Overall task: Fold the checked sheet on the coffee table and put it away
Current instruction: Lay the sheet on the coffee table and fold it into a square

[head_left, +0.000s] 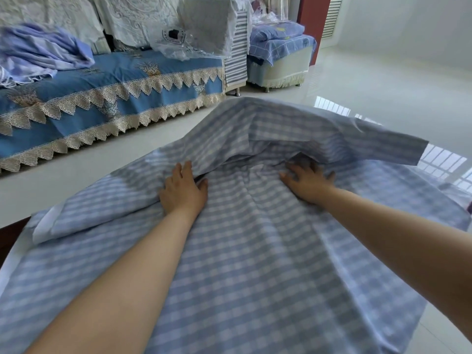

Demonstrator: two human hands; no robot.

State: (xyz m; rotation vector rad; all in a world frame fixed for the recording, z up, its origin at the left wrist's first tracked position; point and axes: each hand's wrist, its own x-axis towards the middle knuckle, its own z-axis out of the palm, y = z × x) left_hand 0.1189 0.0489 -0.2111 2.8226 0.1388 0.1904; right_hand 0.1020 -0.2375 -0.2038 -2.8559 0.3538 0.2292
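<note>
Head-worn view, angled down, close over sheet (255,251)

We find no legible text, brand, number or sign. One entry only: a dark emblem printed on the clear plastic bag (178,44) lying on the sofa (107,80); its marks are too small and blurred for us to read.

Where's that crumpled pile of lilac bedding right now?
In the head view the lilac bedding lies at the far upper left, heaped on the blue lace-trimmed sofa cover, beyond the checked sheet.
</note>
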